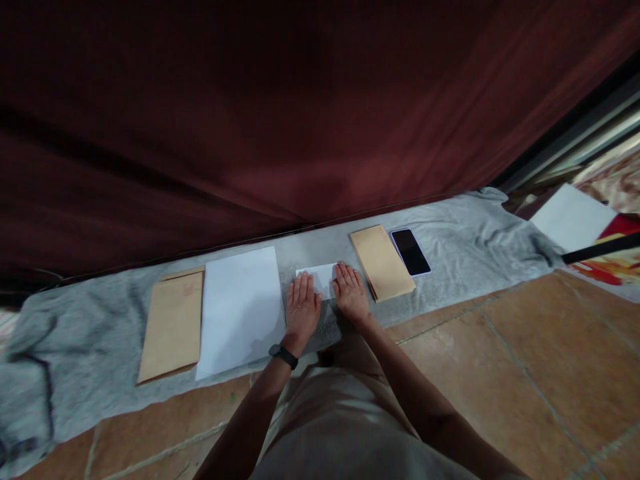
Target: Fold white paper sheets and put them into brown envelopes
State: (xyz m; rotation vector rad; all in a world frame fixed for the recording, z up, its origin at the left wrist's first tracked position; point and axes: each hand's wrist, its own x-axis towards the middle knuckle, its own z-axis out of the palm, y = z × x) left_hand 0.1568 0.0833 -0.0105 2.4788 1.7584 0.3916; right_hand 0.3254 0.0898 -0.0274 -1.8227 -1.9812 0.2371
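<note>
Head view: we press both palms on a folded white paper [320, 277] on the grey cloth [90, 333].
Our left hand [301, 308] and right hand [351, 293] lie flat, fingers spread, gripping nothing and hiding the paper's near part. Left lies a white sheet [240, 310]; right, a brown envelope [383, 263] and phone [411, 252].
</note>
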